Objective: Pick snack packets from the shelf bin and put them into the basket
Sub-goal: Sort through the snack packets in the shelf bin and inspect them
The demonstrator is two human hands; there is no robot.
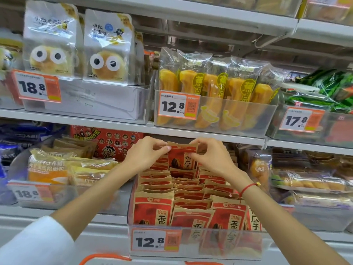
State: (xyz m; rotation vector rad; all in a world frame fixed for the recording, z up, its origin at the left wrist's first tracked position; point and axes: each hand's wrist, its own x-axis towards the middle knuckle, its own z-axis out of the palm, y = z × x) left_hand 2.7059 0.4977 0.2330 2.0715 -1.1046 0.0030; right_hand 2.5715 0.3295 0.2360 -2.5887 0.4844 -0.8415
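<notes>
- Two orange basket handles [104,257] are showing at the bottom edge, nearest the viewer, just below the clear shelf bin [194,243].
- The bin is carrying one orange price tag [155,240] reading 12.8 on its front wall, toward the left.
- Inside the bin, three columns of sunflower seed packets [191,205] are standing upright, packed front to back; the exact count is too crowded to tell.
- Each packet is looking like kraft brown paper with a red panel, black characters and a dark seed picture.
- Both arms are reaching over the bin; the left one is wearing a white sleeve [32,243] and the right wrist is wearing one red string bracelet [248,187].
- One lifted packet [181,156] is being held above the back rows of the bin, upright and facing the viewer.
- The left hand [147,153] is pinching its top left corner with thumb and fingers closed on the paper.
- The right hand [208,154] is pinching its top right corner the same way.
- Above the bin, on the next shelf, one clear bin of banana-shaped cakes [215,96] is sitting, also tagged 12.8.
- Further left of that, two googly-eyed bread bags [78,44] are standing above an 18.8 tag.
</notes>
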